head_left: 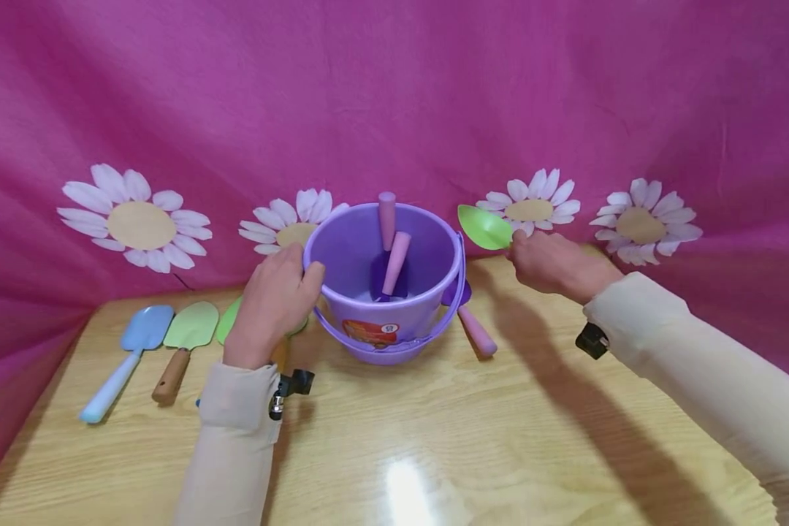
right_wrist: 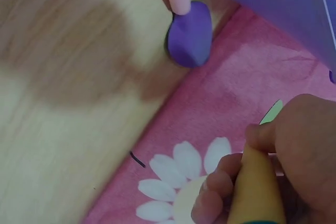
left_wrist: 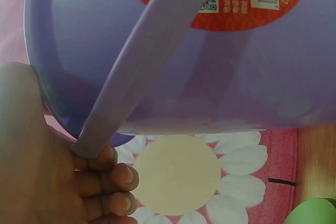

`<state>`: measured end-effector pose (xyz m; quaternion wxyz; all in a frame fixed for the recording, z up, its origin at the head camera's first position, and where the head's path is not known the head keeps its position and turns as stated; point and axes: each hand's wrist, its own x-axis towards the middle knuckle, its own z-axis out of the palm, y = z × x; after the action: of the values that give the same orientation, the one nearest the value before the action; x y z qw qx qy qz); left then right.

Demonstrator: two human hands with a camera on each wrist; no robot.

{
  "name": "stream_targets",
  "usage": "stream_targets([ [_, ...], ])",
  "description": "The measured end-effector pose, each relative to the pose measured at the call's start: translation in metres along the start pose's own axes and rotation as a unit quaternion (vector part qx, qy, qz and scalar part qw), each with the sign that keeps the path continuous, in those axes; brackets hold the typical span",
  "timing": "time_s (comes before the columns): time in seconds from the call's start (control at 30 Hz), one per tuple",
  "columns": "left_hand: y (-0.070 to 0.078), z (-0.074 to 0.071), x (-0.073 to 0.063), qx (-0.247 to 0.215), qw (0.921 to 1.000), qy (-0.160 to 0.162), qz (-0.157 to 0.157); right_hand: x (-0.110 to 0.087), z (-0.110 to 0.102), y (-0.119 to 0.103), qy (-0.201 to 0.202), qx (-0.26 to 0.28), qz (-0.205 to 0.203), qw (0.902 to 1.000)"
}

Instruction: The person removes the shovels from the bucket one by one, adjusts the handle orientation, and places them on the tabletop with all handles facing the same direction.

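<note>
A purple bucket stands upright on the wooden table with its handle hanging down in front. My left hand grips its rim at the left side; in the left wrist view the fingertips curl by the handle's end. Up to the right of the bucket, my right hand holds a garden trowel with a bright green blade, raised above the table. Its yellow handle lies within the fingers in the right wrist view. Two pink-handled tools lean inside the bucket, their lower ends partly hidden.
On the right, a purple trowel with a pink handle lies beside the bucket. To the left lie a blue trowel, a pale green trowel with a brown handle and other tools partly covered by my left arm. A pink flowered cloth hangs behind.
</note>
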<state>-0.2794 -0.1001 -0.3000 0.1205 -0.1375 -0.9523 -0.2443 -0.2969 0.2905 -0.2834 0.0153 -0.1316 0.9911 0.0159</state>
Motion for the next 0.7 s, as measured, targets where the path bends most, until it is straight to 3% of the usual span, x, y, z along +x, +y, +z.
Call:
stream_targets([
  [0.13,0.000,0.000,0.001,-0.003,1.0000,0.000,-0.003,0.001,0.007,-0.001,-0.017,0.016,0.015,0.9996],
  [0.33,-0.001,0.000,0.001,-0.006,1.0000,-0.003,-0.003,-0.003,0.029,0.002,0.002,0.029,0.010,0.9995],
  [0.57,-0.001,0.000,0.002,-0.011,0.9999,-0.001,0.000,-0.007,0.058,0.000,-0.029,0.076,0.054,0.9953],
  [0.7,0.000,-0.002,0.002,-0.011,0.9999,-0.002,-0.001,-0.008,0.068,-0.003,-0.047,0.073,0.067,0.9940],
])
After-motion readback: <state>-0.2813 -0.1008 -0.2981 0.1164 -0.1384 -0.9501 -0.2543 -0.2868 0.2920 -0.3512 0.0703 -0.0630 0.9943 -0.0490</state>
